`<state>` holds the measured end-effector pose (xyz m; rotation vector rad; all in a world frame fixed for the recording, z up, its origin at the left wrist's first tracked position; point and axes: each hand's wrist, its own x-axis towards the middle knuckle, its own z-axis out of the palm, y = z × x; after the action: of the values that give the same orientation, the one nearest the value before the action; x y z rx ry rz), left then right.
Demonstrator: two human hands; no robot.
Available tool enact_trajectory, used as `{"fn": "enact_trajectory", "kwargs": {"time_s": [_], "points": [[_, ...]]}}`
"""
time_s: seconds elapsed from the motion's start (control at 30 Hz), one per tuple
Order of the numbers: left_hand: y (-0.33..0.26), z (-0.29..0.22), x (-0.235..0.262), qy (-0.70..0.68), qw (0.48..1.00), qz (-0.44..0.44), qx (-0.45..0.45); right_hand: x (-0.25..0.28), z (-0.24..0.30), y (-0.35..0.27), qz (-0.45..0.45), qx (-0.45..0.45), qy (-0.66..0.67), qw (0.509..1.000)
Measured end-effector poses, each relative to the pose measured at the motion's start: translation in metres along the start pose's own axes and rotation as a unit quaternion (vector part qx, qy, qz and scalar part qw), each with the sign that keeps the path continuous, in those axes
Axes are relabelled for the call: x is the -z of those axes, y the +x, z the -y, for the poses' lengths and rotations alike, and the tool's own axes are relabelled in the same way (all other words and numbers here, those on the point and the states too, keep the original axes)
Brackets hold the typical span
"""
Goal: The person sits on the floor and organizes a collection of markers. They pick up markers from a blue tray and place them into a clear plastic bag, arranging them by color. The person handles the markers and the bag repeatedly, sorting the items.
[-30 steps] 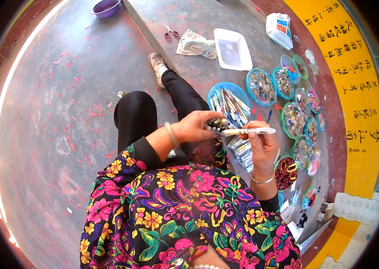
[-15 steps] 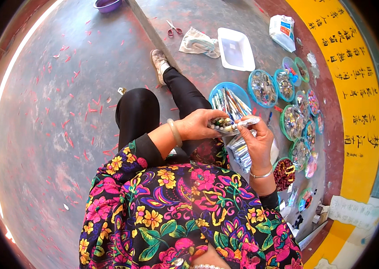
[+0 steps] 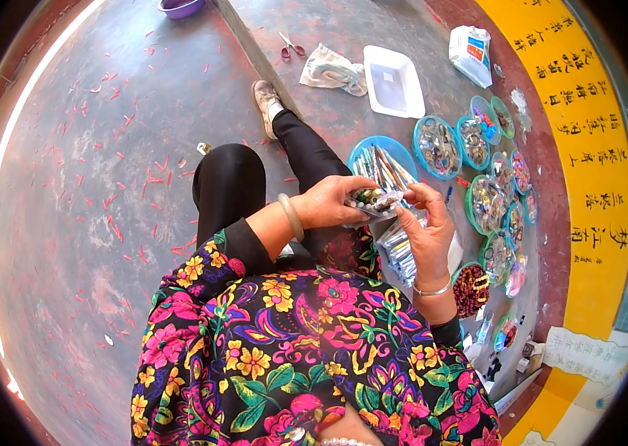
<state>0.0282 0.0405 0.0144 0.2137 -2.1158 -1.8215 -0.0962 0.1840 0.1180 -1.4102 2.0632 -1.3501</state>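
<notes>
In front of my lap, my left hand (image 3: 329,202) is closed around a clear plastic bag of pens (image 3: 370,199), their ends showing at its mouth. My right hand (image 3: 430,223) pinches the bag's right edge between thumb and fingers. Whether a pen is also in those fingers is hard to make out. Just beyond both hands is a blue round basket (image 3: 353,151) holding several loose pens (image 3: 382,165). Partly under my right hand lie more pens in clear wrapping (image 3: 398,256).
A white tray (image 3: 418,100), a crumpled cloth (image 3: 332,72) and red-handled scissors (image 3: 291,48) lie ahead. To the right are several baskets of small items (image 3: 436,147) and a dark red beaded piece (image 3: 470,290). A raised strip (image 3: 243,41) crosses the floor.
The white strip seen between my right fingers earlier no longer sticks out. My right fingers have lifted and spread a little at the bag's edge; my left hand keeps its hold.
</notes>
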Motion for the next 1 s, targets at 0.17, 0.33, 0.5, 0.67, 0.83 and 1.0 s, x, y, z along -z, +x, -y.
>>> {"fn": "enact_trajectory", "kwargs": {"time_s": [0.17, 0.33, 0.5, 0.67, 0.83, 1.0], "points": [[0.001, 0.001, 0.001, -0.008, 1.000, 0.022, 0.000, 0.002, -0.006, 0.005, 0.031, 0.078, -0.067, 0.994], [0.000, 0.003, 0.001, -0.015, 1.000, 0.026, -0.001, -0.002, -0.012, 0.010, 0.021, 0.011, -0.005, 1.000], [0.000, -0.004, 0.003, -0.028, 0.999, 0.030, 0.008, -0.001, -0.007, 0.016, -0.005, 0.005, 0.045, 0.999], [0.001, -0.001, 0.003, -0.026, 0.999, 0.029, 0.014, -0.005, -0.010, 0.013, 0.022, 0.017, -0.003, 1.000], [0.000, -0.001, 0.003, -0.043, 0.999, 0.023, 0.022, -0.019, -0.019, 0.000, 0.016, 0.004, -0.039, 0.999], [0.000, 0.005, 0.002, -0.002, 1.000, 0.009, 0.008, -0.021, -0.029, -0.005, 0.019, 0.140, -0.147, 0.979]]}}
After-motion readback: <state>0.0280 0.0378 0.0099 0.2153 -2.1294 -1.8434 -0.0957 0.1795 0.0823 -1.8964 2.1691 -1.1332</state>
